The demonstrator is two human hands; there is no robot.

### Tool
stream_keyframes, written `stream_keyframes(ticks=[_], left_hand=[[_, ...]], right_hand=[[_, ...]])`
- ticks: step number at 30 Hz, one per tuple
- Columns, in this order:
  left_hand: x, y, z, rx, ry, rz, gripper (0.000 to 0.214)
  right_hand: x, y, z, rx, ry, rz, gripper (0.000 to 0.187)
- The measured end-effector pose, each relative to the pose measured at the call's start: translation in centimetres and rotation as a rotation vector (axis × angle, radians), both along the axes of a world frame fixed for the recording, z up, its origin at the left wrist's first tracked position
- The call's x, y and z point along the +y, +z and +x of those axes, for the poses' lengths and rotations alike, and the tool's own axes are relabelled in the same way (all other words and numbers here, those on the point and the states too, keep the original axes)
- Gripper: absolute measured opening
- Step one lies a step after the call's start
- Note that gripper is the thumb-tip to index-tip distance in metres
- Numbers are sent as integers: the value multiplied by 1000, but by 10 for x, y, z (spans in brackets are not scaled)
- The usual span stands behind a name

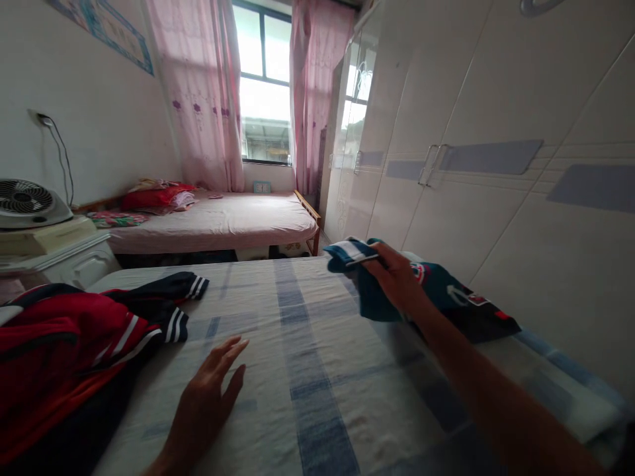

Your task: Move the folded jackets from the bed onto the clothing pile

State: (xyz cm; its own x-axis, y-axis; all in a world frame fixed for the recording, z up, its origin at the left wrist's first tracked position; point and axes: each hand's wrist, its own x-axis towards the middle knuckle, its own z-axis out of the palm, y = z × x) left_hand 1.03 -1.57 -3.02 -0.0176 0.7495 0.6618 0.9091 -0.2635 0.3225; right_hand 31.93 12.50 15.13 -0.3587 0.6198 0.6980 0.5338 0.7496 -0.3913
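A teal and black jacket (380, 297) with patches and a white-striped edge lies at the right side of the bed. My right hand (394, 271) grips it near that striped edge, which is lifted off the sheet. Part of the jacket is hidden behind my right arm. With fingers apart and holding nothing, my left hand (211, 383) is over the white and blue bed sheet (262, 344). To its left is a red and navy jacket (94, 324), its striped cuffs pointing toward the middle of the bed.
White wardrobe doors (436, 218) stand along the bed's right side. Beyond the foot is a second bed (233, 221) with folded bedding (159, 196). At left, a fan (32, 201) sits above a white cabinet (79, 261). Pink curtains (203, 99) frame the window.
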Motion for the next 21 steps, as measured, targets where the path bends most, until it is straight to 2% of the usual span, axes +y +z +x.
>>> stream_keyframes(ticks=[2, 5, 7, 9, 12, 15, 18, 21], left_hand=[[-5, 9, 3, -131, 31, 21, 40], [-14, 26, 7, -363, 141, 98, 44], [-19, 35, 7, -403, 201, 176, 45], [-24, 41, 5, -301, 197, 189, 41], [-26, 44, 4, -81, 107, 78, 35], [-23, 44, 10, 80, -2, -68, 30], [-18, 45, 23, 144, -81, -198, 24], [-16, 49, 38, 129, -152, -232, 20]], right_hand=[[-20, -8, -41, -68, 197, 15, 19], [-45, -36, -89, -200, 406, -26, 13], [-56, -54, -105, -234, 481, -115, 13], [-58, -65, -102, -193, 487, -206, 16], [-39, -74, -66, -78, 289, -261, 19], [-5, -84, -8, 15, -72, -282, 25], [23, -106, 50, 112, -384, -271, 27], [36, -129, 87, 210, -571, -323, 28]])
